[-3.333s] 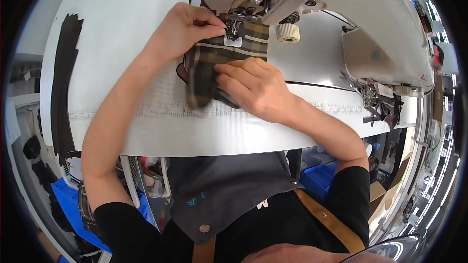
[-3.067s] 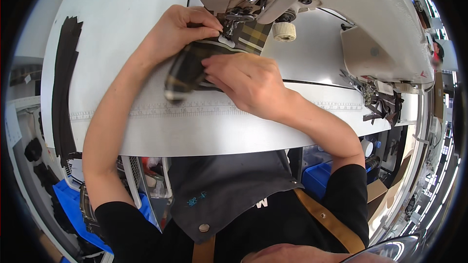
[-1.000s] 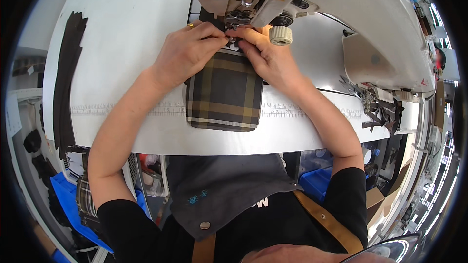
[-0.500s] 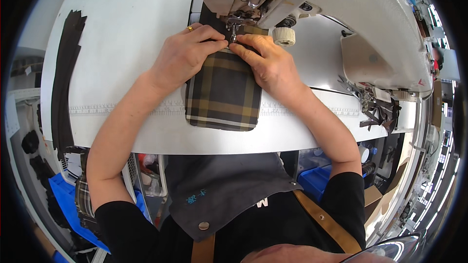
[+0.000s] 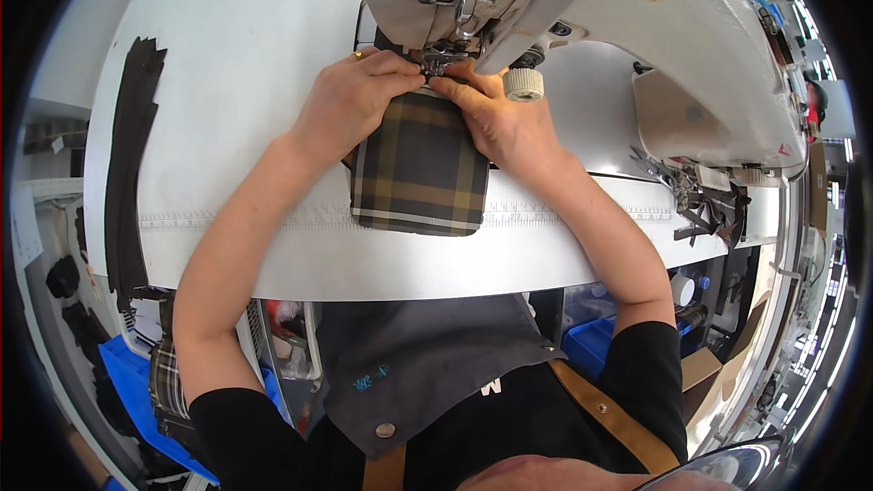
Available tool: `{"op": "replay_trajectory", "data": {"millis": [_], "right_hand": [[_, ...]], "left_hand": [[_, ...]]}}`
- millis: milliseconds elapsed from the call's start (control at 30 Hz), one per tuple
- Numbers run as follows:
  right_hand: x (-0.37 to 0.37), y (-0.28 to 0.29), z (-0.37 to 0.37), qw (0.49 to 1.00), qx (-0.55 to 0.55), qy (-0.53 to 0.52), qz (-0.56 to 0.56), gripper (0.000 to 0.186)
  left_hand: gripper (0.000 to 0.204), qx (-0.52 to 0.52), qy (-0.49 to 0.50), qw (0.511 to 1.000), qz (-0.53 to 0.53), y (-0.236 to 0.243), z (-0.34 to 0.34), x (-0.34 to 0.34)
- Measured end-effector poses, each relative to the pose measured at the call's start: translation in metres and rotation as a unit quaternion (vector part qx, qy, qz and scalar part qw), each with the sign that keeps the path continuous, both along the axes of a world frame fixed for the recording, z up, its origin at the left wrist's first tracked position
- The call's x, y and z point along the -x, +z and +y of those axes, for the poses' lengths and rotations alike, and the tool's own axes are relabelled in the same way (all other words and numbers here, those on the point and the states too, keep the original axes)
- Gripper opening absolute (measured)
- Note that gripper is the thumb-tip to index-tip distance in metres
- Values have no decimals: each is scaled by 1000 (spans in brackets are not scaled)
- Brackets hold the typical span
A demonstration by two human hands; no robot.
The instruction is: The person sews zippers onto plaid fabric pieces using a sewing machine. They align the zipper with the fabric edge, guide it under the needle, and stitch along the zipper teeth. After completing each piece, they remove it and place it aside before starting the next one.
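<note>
At the sewing-machine presser foot, the left hand pinches plaid fabric. Opposite, the right hand angles inward, fingertips touching the fabric, grip unclear.

The plaid cloth looks woven and matt, the presser foot shiny metal. The sewing machine has a smooth, glossy off-white finish, its knob ribbed and plastic-looking. The tabletop is smooth with a soft sheen; the apron is matt cloth, its tan strap smooth (leather, by its look), the snap polished metal.
</note>
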State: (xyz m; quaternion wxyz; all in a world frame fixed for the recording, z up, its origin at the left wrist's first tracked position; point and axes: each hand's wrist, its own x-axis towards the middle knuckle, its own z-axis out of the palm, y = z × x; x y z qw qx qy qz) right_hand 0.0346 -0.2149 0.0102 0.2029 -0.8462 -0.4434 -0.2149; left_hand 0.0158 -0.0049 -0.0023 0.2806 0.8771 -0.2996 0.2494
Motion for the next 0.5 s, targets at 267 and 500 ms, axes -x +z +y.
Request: {"op": "replay_trajectory", "data": {"millis": [267,500], "right_hand": [[-2,2,1,1000,0,-10,-4,29],[-3,-2,0,1000,-15,-4,-17,26]], "left_hand": [[23,-2,7,1000,-26,0,-3,0],[22,8,17,1000,-20,-1,-4,1]]}}
